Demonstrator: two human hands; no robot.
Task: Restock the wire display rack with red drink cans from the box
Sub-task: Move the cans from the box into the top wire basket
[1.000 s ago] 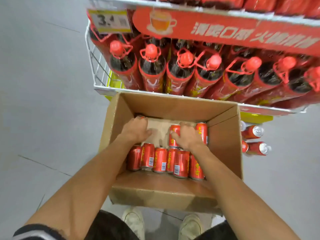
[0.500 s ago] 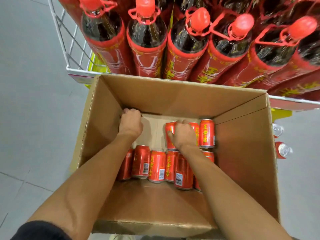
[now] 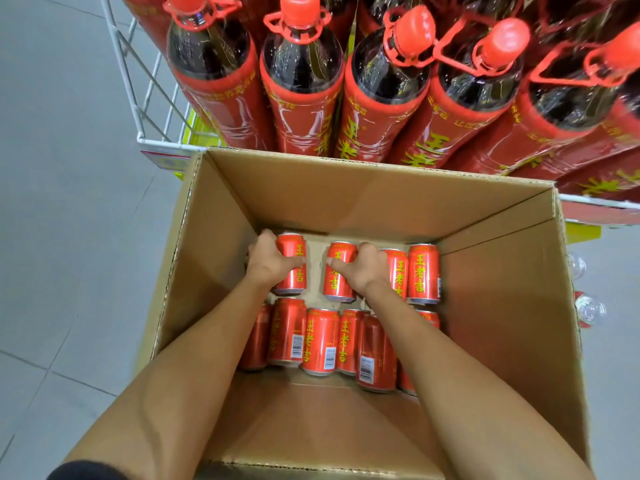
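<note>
Head view: cardboard box below the wire display rack. Left hand wrapped round one upright red can at the box's far wall; right hand clamped on another. Cans likely rigid, smooth, weighty; grip mid-body.

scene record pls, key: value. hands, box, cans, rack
left hand: closed on left can, far row
right hand: closed on middle can, far row
box: open cardboard, on floor against the rack
loose cans: upright, full near row, two more far right
rack: white wire, shelf above box full of bottles
</note>
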